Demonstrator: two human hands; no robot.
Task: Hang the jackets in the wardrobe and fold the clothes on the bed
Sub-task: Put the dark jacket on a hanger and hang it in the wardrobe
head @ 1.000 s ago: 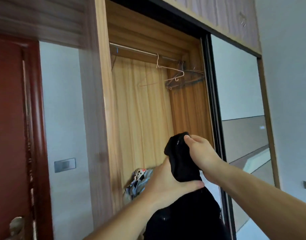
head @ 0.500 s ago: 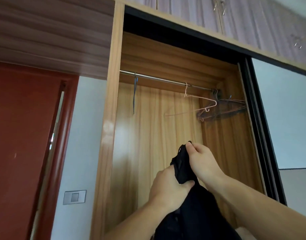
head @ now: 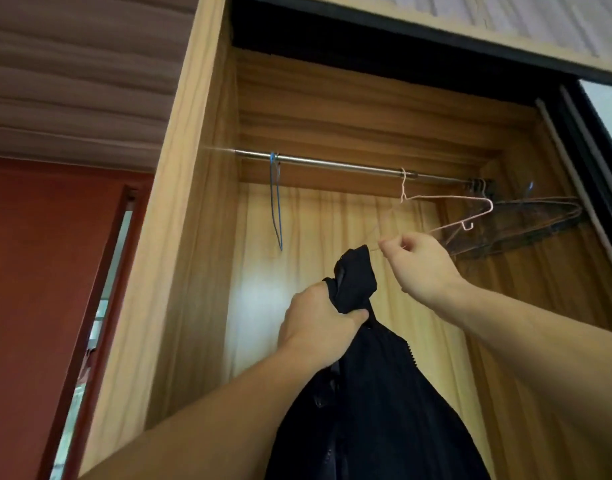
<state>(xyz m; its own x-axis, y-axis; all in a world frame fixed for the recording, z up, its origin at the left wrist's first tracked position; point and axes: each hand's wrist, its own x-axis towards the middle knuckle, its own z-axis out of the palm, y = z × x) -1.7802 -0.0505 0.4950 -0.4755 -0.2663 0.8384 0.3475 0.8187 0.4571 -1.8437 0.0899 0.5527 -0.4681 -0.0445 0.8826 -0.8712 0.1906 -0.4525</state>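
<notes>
Jacket (head: 377, 393) hangs bunched from my left hand (head: 320, 327), which grips it by the collar, right in front of the open wardrobe (head: 193, 188). My right hand (head: 418, 265) pinches the near tip of the pink hanger (head: 446, 216), whose hook sits on the rail (head: 332, 164).

Risks as I judge them: that hanger is thin wire and tilted, so a hard tug could bend it or flick the hook off the rail. The collar is balled up, so feeding the wire tip into a shoulder may snag. The dark hangers (head: 519, 223) crowd just beside it and could tangle.

Against half a second back: both hands were clamped on the collar then; now my right has let go and reached up to the hanger, and my view has tipped up, rail closer.
</notes>
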